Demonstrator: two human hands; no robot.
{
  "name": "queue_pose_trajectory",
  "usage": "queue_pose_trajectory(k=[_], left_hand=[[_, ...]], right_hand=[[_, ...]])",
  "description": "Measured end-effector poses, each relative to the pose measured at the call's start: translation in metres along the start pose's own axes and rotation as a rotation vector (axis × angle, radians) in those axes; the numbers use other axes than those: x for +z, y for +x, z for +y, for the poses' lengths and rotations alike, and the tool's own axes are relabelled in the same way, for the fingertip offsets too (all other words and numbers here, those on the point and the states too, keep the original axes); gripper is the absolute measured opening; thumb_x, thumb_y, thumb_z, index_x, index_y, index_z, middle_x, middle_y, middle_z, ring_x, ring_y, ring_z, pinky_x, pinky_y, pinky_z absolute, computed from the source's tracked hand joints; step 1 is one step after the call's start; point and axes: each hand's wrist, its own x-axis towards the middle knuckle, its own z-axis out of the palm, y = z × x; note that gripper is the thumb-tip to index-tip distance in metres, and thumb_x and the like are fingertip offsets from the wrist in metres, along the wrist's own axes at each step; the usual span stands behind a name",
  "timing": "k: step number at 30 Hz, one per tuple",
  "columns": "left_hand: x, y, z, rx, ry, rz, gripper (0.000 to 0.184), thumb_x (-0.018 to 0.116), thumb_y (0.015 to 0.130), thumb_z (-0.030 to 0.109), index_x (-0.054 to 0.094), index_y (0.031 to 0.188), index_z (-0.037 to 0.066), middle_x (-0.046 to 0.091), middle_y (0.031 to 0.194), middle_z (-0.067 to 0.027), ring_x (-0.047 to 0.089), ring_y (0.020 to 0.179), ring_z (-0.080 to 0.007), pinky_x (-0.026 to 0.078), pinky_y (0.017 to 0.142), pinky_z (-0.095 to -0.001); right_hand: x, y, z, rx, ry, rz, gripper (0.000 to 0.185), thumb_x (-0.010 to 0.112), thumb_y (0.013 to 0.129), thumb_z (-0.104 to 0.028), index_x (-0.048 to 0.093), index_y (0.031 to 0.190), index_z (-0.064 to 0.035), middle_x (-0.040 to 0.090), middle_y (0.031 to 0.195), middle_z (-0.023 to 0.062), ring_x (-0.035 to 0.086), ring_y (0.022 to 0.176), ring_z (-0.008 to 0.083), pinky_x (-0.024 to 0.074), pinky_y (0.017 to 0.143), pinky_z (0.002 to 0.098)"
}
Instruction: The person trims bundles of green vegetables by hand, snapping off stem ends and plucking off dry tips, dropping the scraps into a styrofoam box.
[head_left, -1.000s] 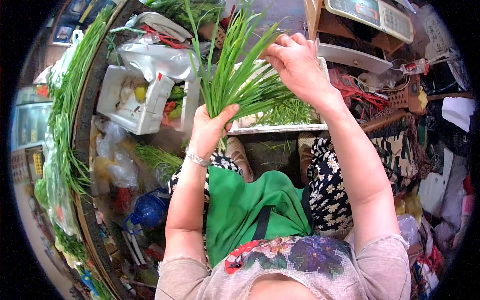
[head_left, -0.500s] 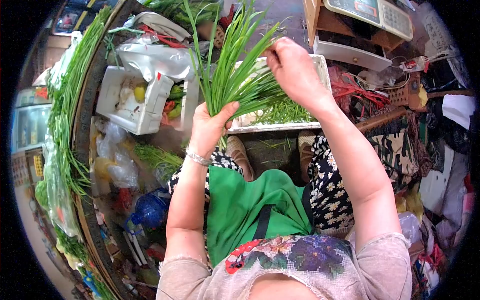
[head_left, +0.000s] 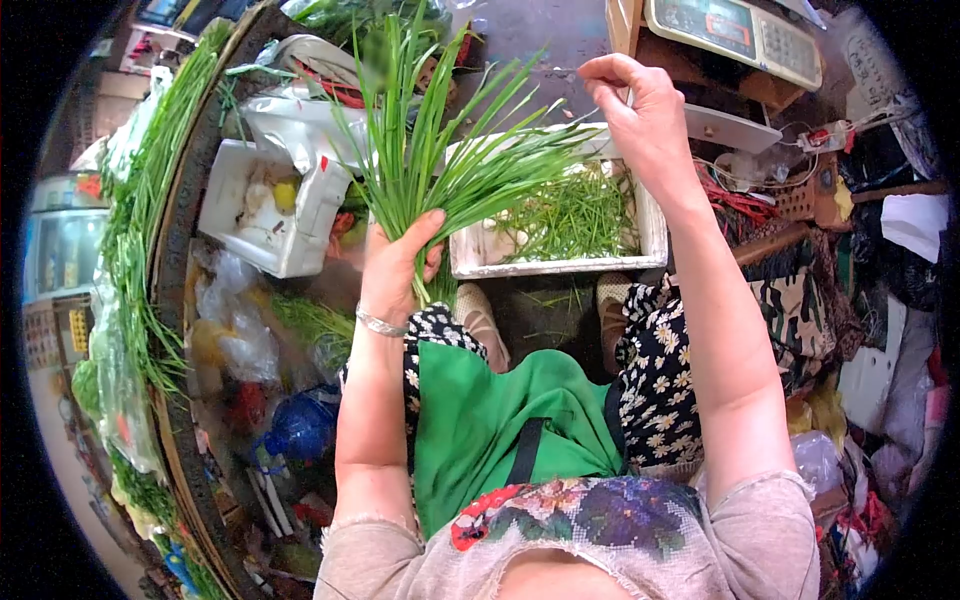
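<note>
My left hand (head_left: 402,258) is closed around the lower stems of a bunch of garlic chives (head_left: 415,165), whose long flat green leaves fan out upward and to the right. Off to the right of the leaf tips, my right hand (head_left: 645,115) is raised with thumb and fingers pinched together; whatever they hold, if anything, is too small to make out. Below the hands, a white foam box (head_left: 560,268) sits on the floor beyond my feet. Loose green blades and trimmings (head_left: 570,215) lie in it, with a few pale pieces at its left side.
Another white foam box (head_left: 240,235) stands at the left, holding a yellow item. A ledge (head_left: 165,260) piled with long green vegetables (head_left: 135,250) runs down the left side. At the upper right, a scale (head_left: 735,35) rests above a drawer. A blue plastic bottle (head_left: 300,425) lies lower left.
My right hand has moved right and up, away from the chive leaves. The bunch in my left hand has shifted left and slightly down, leaving more of the box in view.
</note>
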Motion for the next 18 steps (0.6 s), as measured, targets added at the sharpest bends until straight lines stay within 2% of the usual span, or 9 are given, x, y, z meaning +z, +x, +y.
queue_pose_trajectory(k=[2, 6, 9, 12, 13, 14, 16, 17, 18], left_hand=[[0.0, -0.001, 0.0, 0.015, 0.003, -0.009, 0.013, 0.068, 0.085, 0.01, 0.057, 0.091, 0.006, 0.056, 0.068, -0.0012, 0.049, 0.046, -0.0096, 0.034, 0.037, -0.0209], [0.0, -0.002, 0.002, -0.005, 0.021, -0.013, 0.014, 0.068, 0.085, 0.01, 0.057, 0.092, 0.006, 0.057, 0.068, -0.0013, 0.049, 0.046, -0.0098, 0.035, 0.038, -0.0211], [0.001, -0.003, 0.002, -0.003, 0.023, -0.021, 0.015, 0.068, 0.085, 0.01, 0.057, 0.092, 0.005, 0.056, 0.068, -0.0014, 0.049, 0.047, -0.0097, 0.035, 0.038, -0.0212], [0.001, -0.002, 0.001, -0.01, 0.029, -0.028, 0.014, 0.069, 0.085, 0.01, 0.057, 0.092, 0.005, 0.057, 0.068, -0.0017, 0.049, 0.046, -0.0097, 0.035, 0.038, -0.0213], [0.0, -0.002, 0.001, -0.021, 0.041, -0.021, 0.015, 0.069, 0.084, 0.01, 0.057, 0.092, 0.005, 0.057, 0.068, -0.0017, 0.049, 0.046, -0.0097, 0.035, 0.038, -0.0214], [0.0, -0.002, 0.0, -0.031, 0.053, -0.015, 0.015, 0.069, 0.084, 0.01, 0.057, 0.092, 0.006, 0.057, 0.069, -0.0017, 0.049, 0.045, -0.0097, 0.035, 0.038, -0.0214], [0.003, -0.002, 0.0, -0.032, 0.034, -0.019, 0.015, 0.069, 0.084, 0.01, 0.057, 0.092, 0.006, 0.058, 0.069, -0.0016, 0.049, 0.045, -0.0098, 0.035, 0.037, -0.0214], [0.004, -0.003, 0.0, -0.032, 0.015, -0.022, 0.015, 0.07, 0.084, 0.009, 0.058, 0.092, 0.006, 0.058, 0.069, -0.0016, 0.049, 0.045, -0.0098, 0.035, 0.037, -0.0214], [0.004, -0.002, 0.0, -0.032, 0.014, -0.021, 0.015, 0.07, 0.084, 0.009, 0.058, 0.092, 0.006, 0.058, 0.069, -0.0016, 0.049, 0.045, -0.0098, 0.035, 0.037, -0.0214]], right_hand=[[0.002, -0.002, -0.003, 0.031, 0.037, -0.044, 0.014, 0.062, 0.083, -0.017, 0.07, 0.094, -0.0124, 0.068, 0.082, 0.0071, 0.063, 0.081, 0.0252, 0.0481, 0.078, 0.0377], [0.01, -0.008, -0.007, -0.106, -0.047, -0.258, 0.016, 0.063, 0.087, -0.014, 0.068, 0.101, -0.0091, 0.066, 0.093, 0.0046, 0.056, 0.097, 0.0243, 0.043, 0.088, 0.0343], [0.011, -0.012, -0.01, -0.222, -0.132, -0.356, 0.013, 0.063, 0.086, -0.015, 0.067, 0.098, -0.0118, 0.064, 0.087, 0.002, 0.054, 0.095, 0.0225, 0.0355, 0.091, 0.0375], [0.012, -0.013, -0.014, -0.187, -0.2, -0.387, 0.012, 0.064, 0.086, -0.016, 0.067, 0.096, -0.0114, 0.063, 0.086, 0.0002, 0.054, 0.093, 0.0213, 0.0354, 0.09, 0.0374], [0.014, -0.013, -0.015, -0.178, -0.236, -0.352, 0.011, 0.064, 0.085, -0.016, 0.066, 0.093, -0.0096, 0.064, 0.086, 0.0028, 0.055, 0.089, 0.0222, 0.0397, 0.085, 0.0361], [0.016, -0.014, -0.015, -0.178, -0.236, -0.352, 0.011, 0.064, 0.085, -0.016, 0.066, 0.093, -0.0096, 0.064, 0.086, 0.0028, 0.055, 0.089, 0.0222, 0.0397, 0.085, 0.0361], [0.02, -0.014, -0.014, -0.03, -0.022, -0.307, 0.011, 0.063, 0.085, -0.016, 0.067, 0.092, -0.0079, 0.064, 0.083, 0.0063, 0.056, 0.085, 0.0227, 0.044, 0.078, 0.0341], [0.015, -0.012, -0.018, 0.091, 0.048, -0.358, 0.014, 0.061, 0.086, -0.015, 0.067, 0.094, -0.0057, 0.066, 0.084, 0.0063, 0.059, 0.083, 0.0181, 0.0466, 0.075, 0.0299], [0.017, -0.011, -0.014, 0.091, 0.048, -0.358, 0.014, 0.061, 0.086, -0.015, 0.067, 0.094, -0.0057, 0.066, 0.084, 0.0063, 0.059, 0.083, 0.0181, 0.0466, 0.075, 0.0299]])
